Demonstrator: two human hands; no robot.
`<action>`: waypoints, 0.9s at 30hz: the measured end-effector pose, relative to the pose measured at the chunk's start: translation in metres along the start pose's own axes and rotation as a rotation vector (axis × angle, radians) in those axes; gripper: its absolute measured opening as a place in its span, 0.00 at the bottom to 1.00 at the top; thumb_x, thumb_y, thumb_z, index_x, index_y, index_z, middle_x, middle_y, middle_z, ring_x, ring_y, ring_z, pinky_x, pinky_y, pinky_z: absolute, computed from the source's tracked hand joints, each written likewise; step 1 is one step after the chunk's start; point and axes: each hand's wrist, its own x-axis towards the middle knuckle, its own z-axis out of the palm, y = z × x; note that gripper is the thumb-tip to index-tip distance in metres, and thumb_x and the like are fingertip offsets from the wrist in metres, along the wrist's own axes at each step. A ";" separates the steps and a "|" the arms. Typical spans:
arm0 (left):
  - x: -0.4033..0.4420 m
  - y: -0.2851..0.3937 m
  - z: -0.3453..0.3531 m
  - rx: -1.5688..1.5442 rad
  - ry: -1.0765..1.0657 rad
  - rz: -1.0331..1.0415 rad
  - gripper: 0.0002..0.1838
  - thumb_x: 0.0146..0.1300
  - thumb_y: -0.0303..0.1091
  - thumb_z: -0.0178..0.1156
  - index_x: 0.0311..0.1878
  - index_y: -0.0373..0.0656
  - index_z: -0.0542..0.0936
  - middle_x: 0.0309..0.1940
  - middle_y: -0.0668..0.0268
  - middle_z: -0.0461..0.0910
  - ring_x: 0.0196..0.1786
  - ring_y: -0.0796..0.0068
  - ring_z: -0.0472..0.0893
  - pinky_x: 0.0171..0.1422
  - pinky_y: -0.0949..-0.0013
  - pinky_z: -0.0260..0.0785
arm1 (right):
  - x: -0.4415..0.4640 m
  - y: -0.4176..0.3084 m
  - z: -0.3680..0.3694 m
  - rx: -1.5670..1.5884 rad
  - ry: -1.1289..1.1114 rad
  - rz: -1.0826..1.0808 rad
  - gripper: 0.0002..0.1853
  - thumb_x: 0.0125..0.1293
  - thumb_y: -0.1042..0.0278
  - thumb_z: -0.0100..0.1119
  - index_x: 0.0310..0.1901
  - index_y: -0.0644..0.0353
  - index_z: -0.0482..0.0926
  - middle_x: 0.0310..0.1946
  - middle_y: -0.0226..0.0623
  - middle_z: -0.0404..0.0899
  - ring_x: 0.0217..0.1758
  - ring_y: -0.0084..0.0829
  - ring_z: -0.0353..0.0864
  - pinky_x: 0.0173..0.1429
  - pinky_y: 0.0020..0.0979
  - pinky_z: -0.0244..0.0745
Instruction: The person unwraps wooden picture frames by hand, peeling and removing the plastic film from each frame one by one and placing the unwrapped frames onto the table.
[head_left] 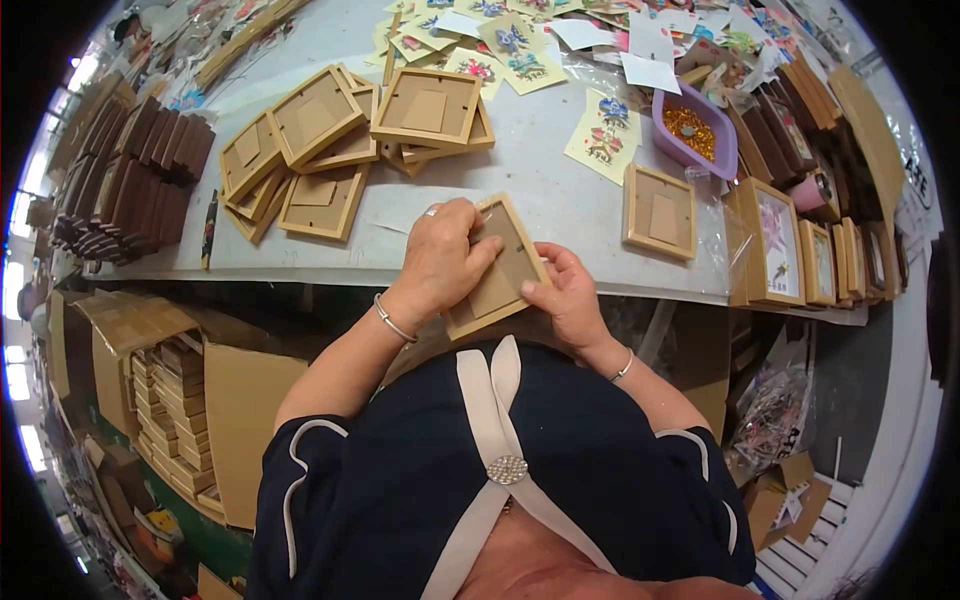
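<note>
A light wooden frame [513, 262] is held tilted at the table's near edge, its brown backing facing me. My left hand [445, 252] grips its left side, with the thumb lying on the backing. My right hand [566, 297] holds the lower right side, thumb on the front edge and fingers behind. Beyond my left hand lies a loose pile of similar frames [318, 115], backs up. Another frame [660, 212] lies on the table to the right of my right hand.
Dark frames [120, 185] are stacked at the left. Printed cards [604, 133] and a purple bowl of golden bits [728, 150] lie farther back. Frames stand at the right [774, 245]. A pen-like tool [210, 230] lies left. Below left, a carton [235, 430] holds frames.
</note>
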 end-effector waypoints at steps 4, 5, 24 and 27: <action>-0.015 -0.004 0.012 -0.115 -0.083 0.067 0.06 0.50 0.29 0.57 0.27 0.39 0.70 0.30 0.59 0.72 0.32 0.61 0.71 0.38 0.65 0.65 | -0.006 0.016 -0.006 0.098 -0.059 0.186 0.17 0.59 0.75 0.53 0.50 0.66 0.67 0.36 0.37 0.75 0.38 0.24 0.70 0.44 0.20 0.67; -0.018 0.000 0.015 -0.076 -0.042 0.153 0.05 0.49 0.27 0.57 0.26 0.39 0.70 0.31 0.59 0.73 0.32 0.61 0.71 0.39 0.65 0.65 | -0.005 0.023 -0.013 0.067 -0.049 0.213 0.15 0.59 0.74 0.52 0.49 0.66 0.68 0.35 0.37 0.75 0.37 0.23 0.70 0.43 0.20 0.67; -0.034 0.025 0.001 -0.241 -0.067 0.500 0.09 0.41 0.19 0.56 0.20 0.44 0.67 0.18 0.68 0.69 0.16 0.69 0.65 0.20 0.72 0.59 | 0.028 -0.008 -0.012 -0.343 0.094 0.118 0.12 0.60 0.67 0.53 0.38 0.68 0.75 0.28 0.36 0.75 0.27 0.22 0.70 0.33 0.21 0.68; -0.043 0.026 -0.016 -0.165 -0.146 0.571 0.10 0.40 0.20 0.57 0.19 0.45 0.66 0.17 0.69 0.67 0.15 0.68 0.64 0.20 0.71 0.58 | 0.040 -0.040 -0.036 -0.199 0.202 0.022 0.13 0.61 0.67 0.52 0.41 0.69 0.74 0.29 0.38 0.77 0.28 0.23 0.73 0.33 0.22 0.71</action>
